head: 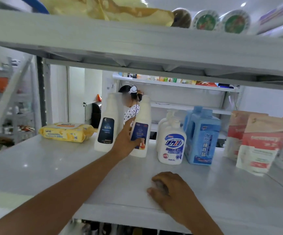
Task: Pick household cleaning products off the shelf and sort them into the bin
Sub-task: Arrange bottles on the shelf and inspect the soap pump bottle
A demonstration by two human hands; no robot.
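Note:
Two tall white bottles with dark labels stand on the white shelf [52,167]. My left hand [126,139] reaches between them and grips the right one [141,126], thumb across its label. The left white bottle [106,126] stands just beside it. To the right are white pump bottles [172,146], blue detergent jugs [202,138] and red-and-white pouches [257,143]. A yellow pack of wipes [66,132] lies at the left. My right hand [169,189] rests on the shelf near its front edge, fingers loosely curled, holding nothing. No bin is in view.
An upper shelf board [137,46] hangs low over the products, carrying a yellow bag and round tubs. Behind the shelf a person stands facing another stocked rack [179,82]. More racks stand at the far left.

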